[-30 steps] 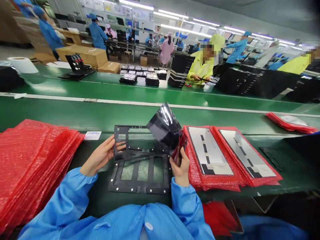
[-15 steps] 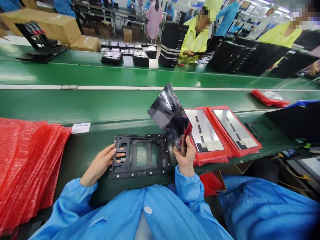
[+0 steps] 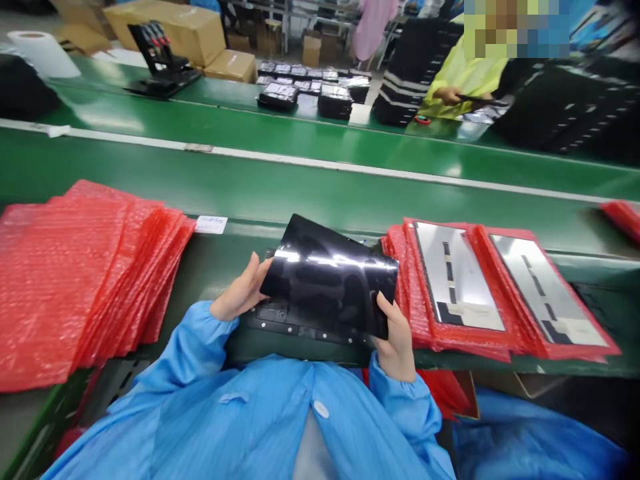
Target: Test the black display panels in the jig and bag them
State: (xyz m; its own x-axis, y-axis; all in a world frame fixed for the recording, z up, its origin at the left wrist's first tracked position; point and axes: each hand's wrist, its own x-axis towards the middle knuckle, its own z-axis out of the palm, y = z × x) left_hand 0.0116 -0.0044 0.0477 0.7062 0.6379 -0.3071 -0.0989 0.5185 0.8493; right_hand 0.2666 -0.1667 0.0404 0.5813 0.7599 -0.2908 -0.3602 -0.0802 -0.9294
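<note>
A glossy black display panel is tilted over the black frame fixture on the bench and hides most of it. My right hand grips the panel's right edge, thumb on the glossy face. At the panel's left edge, my left hand has its fingers closed on the side, the fingertips partly hidden behind it. Only the fixture's front edge with silver dots and its left part show below the panel. To the right lie two display panels, one near and one farther right, silver backs up on red bubble bags.
Red bubble-wrap bags are piled at the left, beside a white label. Beyond the green bench stand stacked black devices, cardboard boxes and a black stand. A person in yellow works across the bench.
The display panel has swung left and down from upright at the right to over the frame fixture. My left hand has moved from the fixture to the panel's left edge. The view has shifted.
</note>
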